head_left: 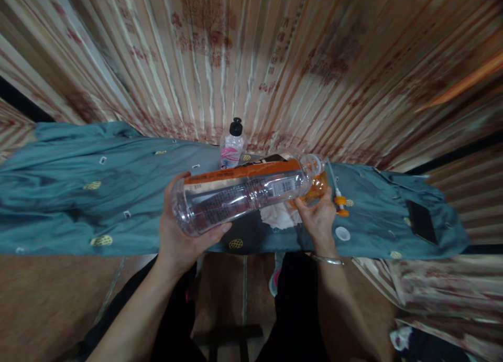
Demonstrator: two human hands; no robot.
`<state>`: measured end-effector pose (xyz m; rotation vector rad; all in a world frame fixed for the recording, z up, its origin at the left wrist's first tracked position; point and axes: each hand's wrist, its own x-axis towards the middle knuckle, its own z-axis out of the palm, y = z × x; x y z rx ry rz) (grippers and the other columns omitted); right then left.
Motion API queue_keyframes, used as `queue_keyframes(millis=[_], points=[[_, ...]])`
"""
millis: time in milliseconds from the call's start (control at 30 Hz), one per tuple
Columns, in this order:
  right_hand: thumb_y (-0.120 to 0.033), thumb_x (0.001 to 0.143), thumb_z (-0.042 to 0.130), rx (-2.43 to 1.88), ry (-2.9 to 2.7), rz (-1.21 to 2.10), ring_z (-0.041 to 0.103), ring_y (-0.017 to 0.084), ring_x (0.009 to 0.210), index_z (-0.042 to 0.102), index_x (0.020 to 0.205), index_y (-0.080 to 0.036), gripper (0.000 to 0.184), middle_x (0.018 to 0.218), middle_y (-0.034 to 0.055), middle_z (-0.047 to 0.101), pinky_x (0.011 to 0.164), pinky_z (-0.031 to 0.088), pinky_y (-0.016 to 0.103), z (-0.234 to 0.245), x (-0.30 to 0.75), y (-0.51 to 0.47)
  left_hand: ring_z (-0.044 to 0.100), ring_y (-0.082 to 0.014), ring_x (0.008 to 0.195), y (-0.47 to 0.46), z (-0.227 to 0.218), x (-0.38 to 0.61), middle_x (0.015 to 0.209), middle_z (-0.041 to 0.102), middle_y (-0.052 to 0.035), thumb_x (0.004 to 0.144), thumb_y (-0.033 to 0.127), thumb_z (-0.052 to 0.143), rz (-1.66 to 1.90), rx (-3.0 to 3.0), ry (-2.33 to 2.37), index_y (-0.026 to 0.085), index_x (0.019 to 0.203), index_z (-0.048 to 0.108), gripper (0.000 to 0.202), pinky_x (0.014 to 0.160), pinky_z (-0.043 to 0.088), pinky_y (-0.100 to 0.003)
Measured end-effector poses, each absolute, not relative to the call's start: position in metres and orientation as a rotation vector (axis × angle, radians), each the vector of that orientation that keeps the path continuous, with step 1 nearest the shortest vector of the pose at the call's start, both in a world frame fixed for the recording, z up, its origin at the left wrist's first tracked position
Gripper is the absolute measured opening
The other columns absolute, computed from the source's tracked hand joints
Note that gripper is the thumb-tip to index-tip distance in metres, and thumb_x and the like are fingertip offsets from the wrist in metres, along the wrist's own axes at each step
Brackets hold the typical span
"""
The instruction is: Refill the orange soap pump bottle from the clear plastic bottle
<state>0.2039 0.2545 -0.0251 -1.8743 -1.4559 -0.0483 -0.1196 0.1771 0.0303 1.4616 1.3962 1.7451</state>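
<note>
My left hand [178, 244] is wrapped round the base of a large clear plastic bottle [220, 202] with an orange and dark label. The bottle lies nearly on its side in the air, its mouth at the right. Under that mouth, my right hand [319, 218] grips a small orange see-through bottle [319, 186], partly hidden by the large one. Whether the two mouths touch, I cannot tell. Just right of my right hand is an orange pump head [340, 202] with a pale tube. A white cap [342, 233] rests close by, and a crumpled white tissue [280, 217] lies beneath the bottles.
A clear bottle with a black cap [232, 148] stands behind the large bottle. To the right, a dark phone [422, 222] lies on the teal patterned cloth [129, 194]. A pleated curtain [243, 63] hangs along the back edge.
</note>
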Motion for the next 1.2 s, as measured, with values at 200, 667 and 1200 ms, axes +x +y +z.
queue_keyframes(millis=[200, 667, 1200], points=[[-0.053, 0.08, 0.08, -1.886, -1.464, -0.025, 0.083, 0.04, 0.099, 0.06, 0.144, -0.01, 0.079, 0.113, 0.0221, 0.084, 0.087, 0.067, 0.048, -0.0249, 0.2037, 0.255, 0.085, -0.0384, 0.114, 0.1777, 0.0291, -0.1175, 0.132, 0.081, -0.0143, 0.064, 0.06, 0.107, 1.794, 1.475, 1.397, 0.026, 0.149, 0.065, 0.101, 0.104, 0.074, -0.059], [-0.061, 0.085, 0.075, -1.862, -1.494, -0.103, 0.082, 0.037, 0.091, 0.062, 0.142, -0.013, 0.076, 0.108, 0.0193, 0.085, 0.081, 0.066, 0.046, -0.0282, 0.2062, 0.2554, 0.084, -0.0386, 0.115, 0.1769, 0.0301, -0.1189, 0.132, 0.081, -0.0124, 0.066, 0.057, 0.106, 1.77, 1.484, 1.404, 0.027, 0.148, 0.065, 0.096, 0.103, 0.074, -0.059], [-0.058, 0.085, 0.079, -1.854, -1.481, -0.076, 0.083, 0.039, 0.104, 0.058, 0.148, -0.01, 0.081, 0.119, 0.0223, 0.083, 0.091, 0.067, 0.047, -0.0276, 0.2032, 0.2542, 0.085, -0.0374, 0.113, 0.1782, 0.0353, -0.1135, 0.129, 0.083, -0.0123, 0.064, 0.052, 0.107, 1.751, 1.438, 1.379, 0.028, 0.144, 0.066, 0.093, 0.101, 0.076, -0.056]])
